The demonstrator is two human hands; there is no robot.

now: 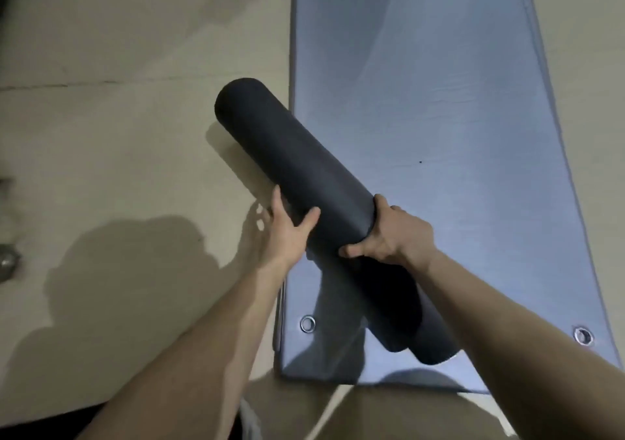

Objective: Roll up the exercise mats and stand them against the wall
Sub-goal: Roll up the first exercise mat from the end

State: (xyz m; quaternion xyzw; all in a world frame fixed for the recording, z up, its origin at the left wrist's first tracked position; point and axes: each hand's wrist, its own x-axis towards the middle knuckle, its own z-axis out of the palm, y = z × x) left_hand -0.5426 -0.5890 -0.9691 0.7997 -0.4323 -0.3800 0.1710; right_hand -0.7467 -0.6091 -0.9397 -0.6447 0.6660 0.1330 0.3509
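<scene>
Two bare arms reach up from the bottom of the view, one on each side. The left hand (287,233) holds the long dark rolled-up foam mat (304,162) from the left side. Its thumb lies on top of the roll and its fingers wrap round underneath, so only the tips of some fingers show. The right hand (389,236) grips the same roll a little nearer to the person. Its fingers curl over the top and its thumb presses on the near side. Both hands are close together, near the middle of the roll. The roll lies slanted. Its far end points up and to the left, over the pale beige floor (118,135), and its near end points down and to the right, over the big light blue flat mat (439,101). At the near end the roll looks a bit loose, with one layer sticking out past another. I cannot tell if the roll touches the floor or the blue mat. The blue mat lies spread out flat on the floor on the right and runs far away from the person. It has a round metal ring (307,323) in its near left corner and a second metal ring (583,335) in its near right corner. A dark shadow falls on the floor to the left of the arms. At the left edge sits a small grey thing (6,263), too blurry to name.
</scene>
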